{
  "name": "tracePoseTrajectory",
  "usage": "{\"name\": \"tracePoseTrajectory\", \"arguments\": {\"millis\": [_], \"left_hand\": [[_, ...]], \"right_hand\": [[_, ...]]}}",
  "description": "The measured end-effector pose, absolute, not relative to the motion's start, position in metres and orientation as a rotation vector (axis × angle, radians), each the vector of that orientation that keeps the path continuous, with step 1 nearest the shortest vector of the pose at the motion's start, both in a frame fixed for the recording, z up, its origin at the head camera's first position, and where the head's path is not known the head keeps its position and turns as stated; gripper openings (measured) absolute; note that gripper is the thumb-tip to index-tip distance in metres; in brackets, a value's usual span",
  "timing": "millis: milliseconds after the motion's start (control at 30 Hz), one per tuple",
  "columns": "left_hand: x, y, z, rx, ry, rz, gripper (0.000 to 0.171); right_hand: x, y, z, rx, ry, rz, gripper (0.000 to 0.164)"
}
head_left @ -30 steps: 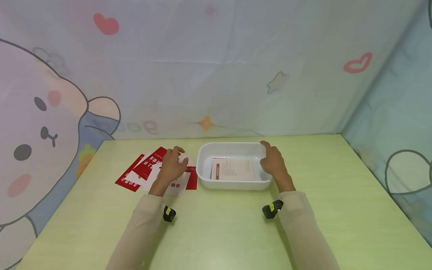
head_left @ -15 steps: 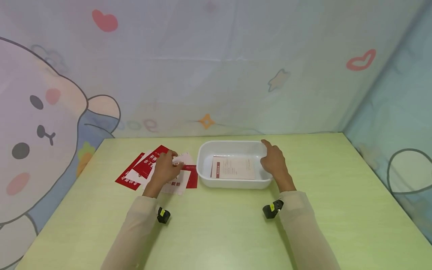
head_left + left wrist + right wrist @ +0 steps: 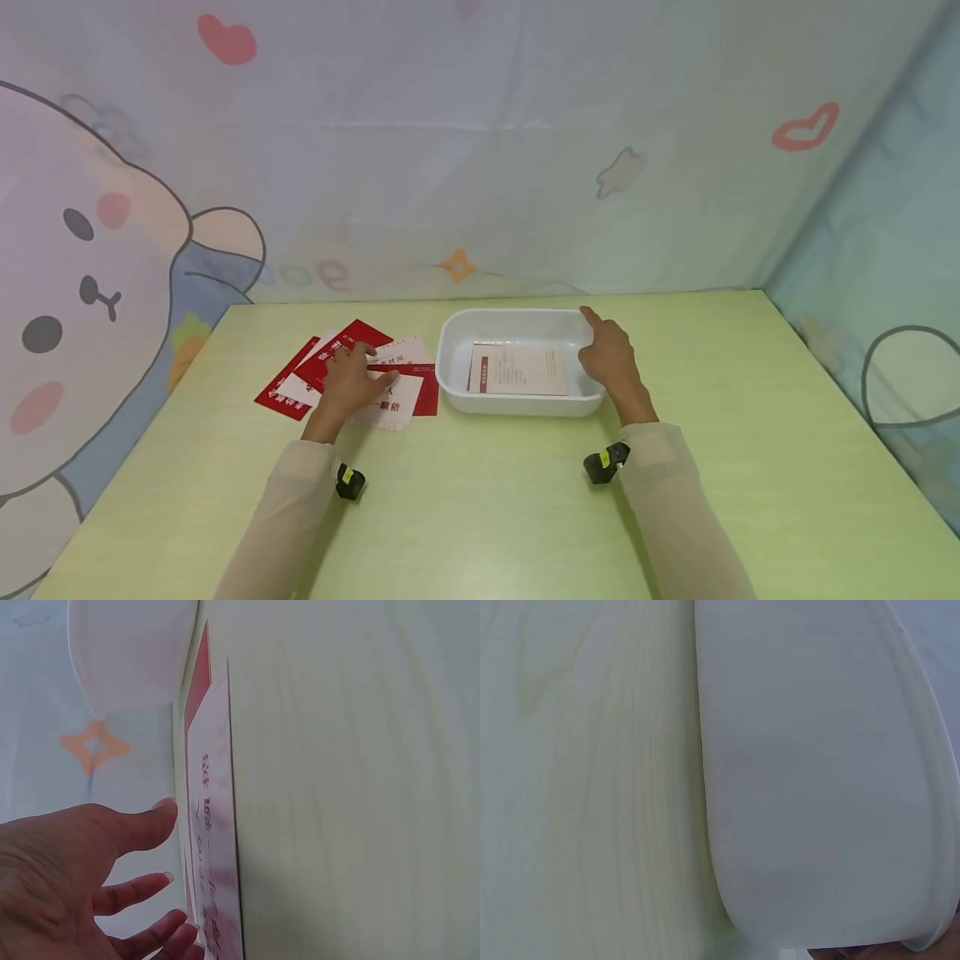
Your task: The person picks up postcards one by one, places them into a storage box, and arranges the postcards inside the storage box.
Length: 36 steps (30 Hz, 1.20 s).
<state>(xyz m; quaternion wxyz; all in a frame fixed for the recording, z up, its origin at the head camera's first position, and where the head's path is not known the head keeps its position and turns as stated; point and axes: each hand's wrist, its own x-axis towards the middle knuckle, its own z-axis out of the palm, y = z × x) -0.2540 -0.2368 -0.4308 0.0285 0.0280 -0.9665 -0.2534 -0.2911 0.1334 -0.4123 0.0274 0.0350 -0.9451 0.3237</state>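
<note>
My left hand [image 3: 348, 385] is over a spread of red and white printed cards, its thumb and fingers apart with nothing between them in the left wrist view. Below its thumb lies a white card [image 3: 396, 407], and by its fingertips a red card [image 3: 358, 332]; another white card [image 3: 405, 352] shows behind. To the right stands a white plastic tray [image 3: 517, 406], with a pale card [image 3: 525, 371] with a red band lying inside it. My right hand [image 3: 611, 358] grips the tray's right rim; in the right wrist view the tray's wall hides most of it.
The pale green table [image 3: 480, 500] runs back to a printed cloth backdrop [image 3: 480, 167]. More red cards [image 3: 285, 400] fan out at the left of the spread. A small black camera [image 3: 349, 482] sits at the left wrist, another [image 3: 606, 463] at the right.
My left hand has moved left across the cards, uncovering more of the white and red ones on the right of the spread. My right hand stays at the tray's rim.
</note>
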Motion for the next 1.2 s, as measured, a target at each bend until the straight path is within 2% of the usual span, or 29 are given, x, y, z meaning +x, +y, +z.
{"name": "tracePoseTrajectory", "arguments": {"millis": [533,1200], "left_hand": [[-0.254,-0.241,-0.424,0.188,-3.032,-0.607,0.076],[-0.251,-0.254,-0.425,0.306,-3.045,-0.609,0.086]], "right_hand": [[-0.295,0.138,-0.407,0.094,-2.904,0.967,0.074],[-0.289,0.133,-0.409,0.119,-2.907,0.99,0.074]]}}
